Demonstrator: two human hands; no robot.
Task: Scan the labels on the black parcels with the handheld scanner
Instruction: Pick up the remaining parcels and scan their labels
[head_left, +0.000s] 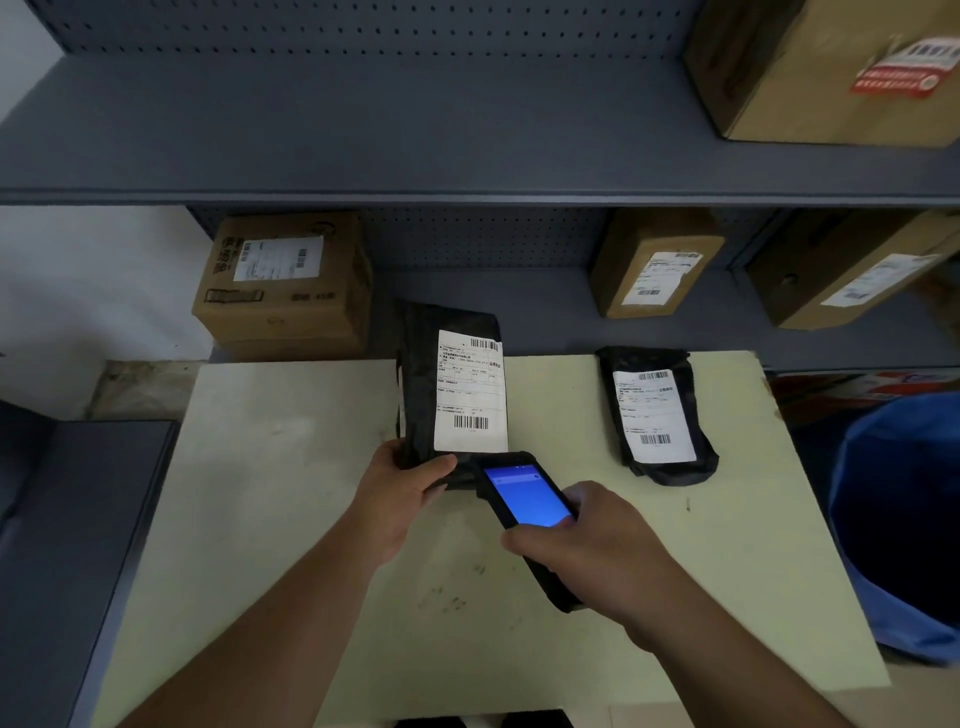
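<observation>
My left hand (410, 499) grips the bottom edge of a black parcel (423, 384), tilting it up over the pale surface (291, 467) so its white label (470, 392) faces me. My right hand (597, 545) is wrapped around the handheld scanner (524, 493), its blue screen lit, just below that label. A second black parcel (657, 415) lies flat to the right.

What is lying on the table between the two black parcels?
Nothing: in the head view, only bare table shows between the held parcel in the left hand and the parcel lying flat on the right.
</observation>
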